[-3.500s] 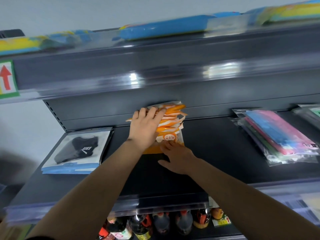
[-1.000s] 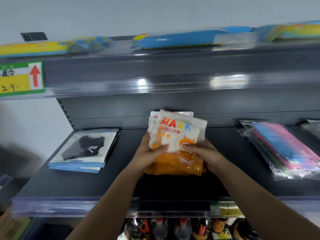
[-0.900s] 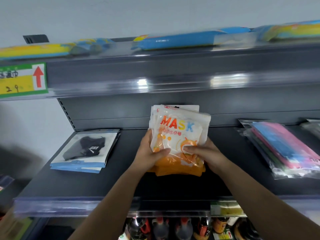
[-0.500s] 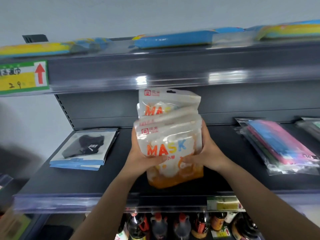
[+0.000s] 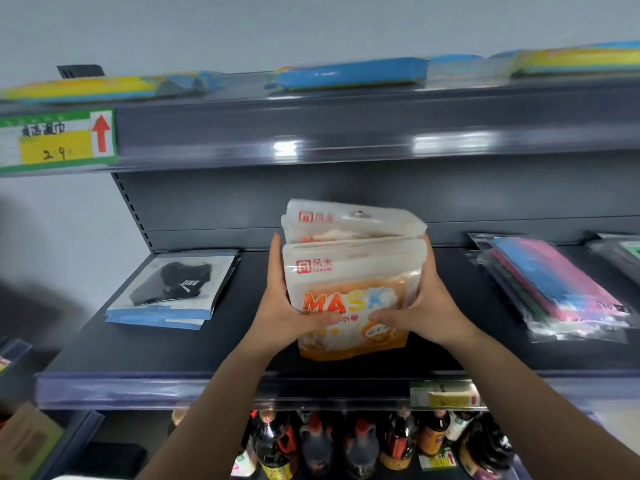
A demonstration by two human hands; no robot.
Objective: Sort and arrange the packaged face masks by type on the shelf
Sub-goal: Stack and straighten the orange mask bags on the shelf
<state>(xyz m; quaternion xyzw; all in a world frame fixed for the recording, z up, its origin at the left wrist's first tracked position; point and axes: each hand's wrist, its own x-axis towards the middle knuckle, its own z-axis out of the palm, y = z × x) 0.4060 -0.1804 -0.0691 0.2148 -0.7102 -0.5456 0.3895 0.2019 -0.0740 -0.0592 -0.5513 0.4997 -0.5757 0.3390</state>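
Your left hand (image 5: 282, 311) and right hand (image 5: 427, 308) grasp a stack of orange-and-white mask packs (image 5: 353, 282) from opposite sides, each thumb curled across the printed front and the fingers wrapped behind the edges. The stack stands upright between your palms, above the middle of the dark shelf (image 5: 242, 348); whether its lower edge touches the shelf cannot be determined. The front pack reads "MASK"; the packs behind it project above its top edge.

To the left of your left hand, well apart, a small pile of black mask packs (image 5: 175, 287) lies flat on the same shelf. To the right of your right hand, a pile of clear bags of pink and blue masks (image 5: 557, 289) lies flat, angled toward the shelf front.

Above your hands, the upper shelf carries blue and yellow packets (image 5: 349, 72) and a price label with a red arrow (image 5: 59, 140) at the far left. Below your forearms, dark sauce bottles (image 5: 360, 445) stand in a row.
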